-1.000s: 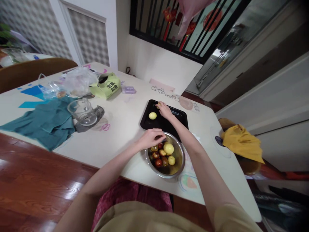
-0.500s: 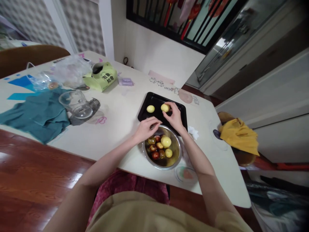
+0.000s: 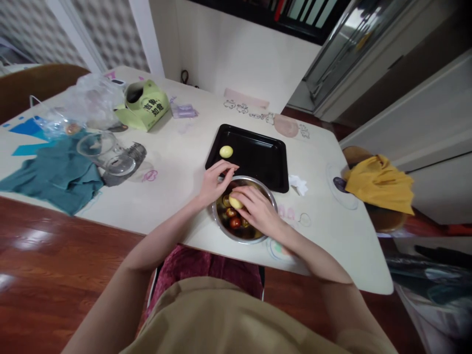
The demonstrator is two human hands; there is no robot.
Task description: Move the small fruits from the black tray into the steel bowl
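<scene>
My right hand (image 3: 258,209) reaches over the steel bowl (image 3: 244,240), its fingers around a small round yellow fruit (image 3: 236,200). Beneath it in the bowl lie several more small round fruits, among them a shiny red-brown fruit (image 3: 235,223); my right hand hides part of them. My left hand (image 3: 216,182) hovers by the bowl's upper left rim, fingers bent, with a gap between thumb and fingertips and nothing visible in it. Just behind the bowl sits a black baking tray (image 3: 258,152), carrying one yellow-green fruit (image 3: 226,151) on its left side.
Right of the tray lies a crumpled white tissue (image 3: 298,185). To the left are a clear plastic jug (image 3: 106,152), a teal cloth (image 3: 66,172), a green carton (image 3: 145,108) and plastic bags (image 3: 94,98). A yellow cloth (image 3: 381,184) hangs over a chair beyond the table's right side.
My right hand has moved from the tray back to the bowl with a yellow fruit, leaving a single fruit on the tray. My left hand stays near the bowl's rim, its thumb more apart.
</scene>
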